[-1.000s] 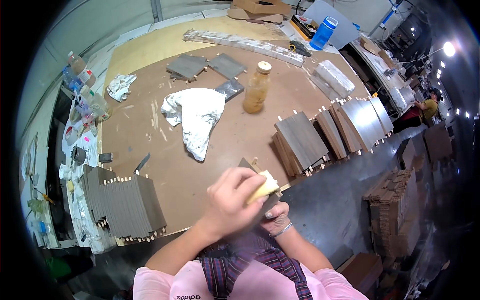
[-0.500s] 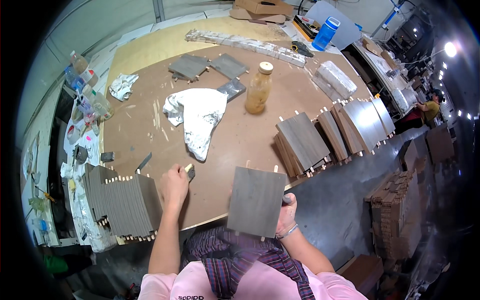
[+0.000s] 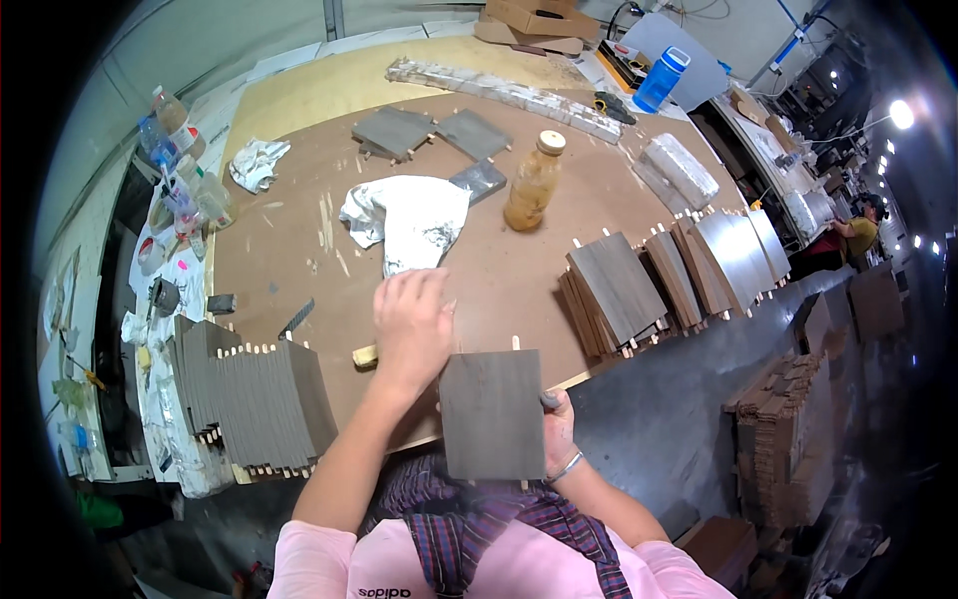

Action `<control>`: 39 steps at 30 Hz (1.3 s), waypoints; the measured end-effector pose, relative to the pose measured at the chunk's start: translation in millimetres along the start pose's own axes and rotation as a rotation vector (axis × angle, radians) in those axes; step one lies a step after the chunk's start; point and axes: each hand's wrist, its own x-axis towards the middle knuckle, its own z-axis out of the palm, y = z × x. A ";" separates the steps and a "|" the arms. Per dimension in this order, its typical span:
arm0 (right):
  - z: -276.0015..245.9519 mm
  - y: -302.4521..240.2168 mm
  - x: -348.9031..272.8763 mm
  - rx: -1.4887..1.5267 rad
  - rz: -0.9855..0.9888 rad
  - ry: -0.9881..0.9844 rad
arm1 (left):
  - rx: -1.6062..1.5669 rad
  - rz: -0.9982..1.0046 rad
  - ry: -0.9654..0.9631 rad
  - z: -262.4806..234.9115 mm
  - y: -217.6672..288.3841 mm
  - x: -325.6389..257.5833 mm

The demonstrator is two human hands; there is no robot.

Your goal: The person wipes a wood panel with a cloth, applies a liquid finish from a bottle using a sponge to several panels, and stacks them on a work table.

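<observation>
My right hand [image 3: 561, 431] grips the right edge of a grey-brown wooden panel [image 3: 492, 417], held upright facing me at the table's front edge. Light wooden dowels stick out of the panel's top and bottom ends. The thumb on that edge looks grey at its tip. My left hand [image 3: 412, 324] reaches over the lower end of a crumpled white cloth [image 3: 424, 215], its fingers stretched onto it. That end of the cloth is hidden under the hand. Beside the left wrist, a small yellowish block [image 3: 366, 356] lies on the brown tabletop [image 3: 299, 230].
A row of doweled panels [image 3: 259, 404] stands at the left, more panels [image 3: 619, 290] lean at the right. A bottle of amber liquid [image 3: 532, 185] stands beyond the cloth, near loose panels [image 3: 394, 133]. A blue bottle [image 3: 662, 80] is at the back; a person [image 3: 860, 228] sits far right.
My left hand has let go of the yellowish block and moved right and forward to the cloth. The panel in my right hand has shifted slightly left and is turned more upright.
</observation>
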 end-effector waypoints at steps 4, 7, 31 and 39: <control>-20.0 -1.9 0.5 0.130 0.025 -0.047 | -0.274 0.143 -0.093 -15.8 29.5 -4.1; -19.4 -9.7 8.2 0.254 -0.027 -0.199 | -0.222 0.003 -0.086 -3.2 23.4 -15.0; 32.1 -136.8 -65.1 -0.802 -0.461 0.567 | -1.448 -0.791 -0.366 58.0 75.9 28.4; -11.8 -181.4 -94.6 -0.984 -0.866 0.797 | -1.081 -0.764 -0.567 117.9 112.6 66.4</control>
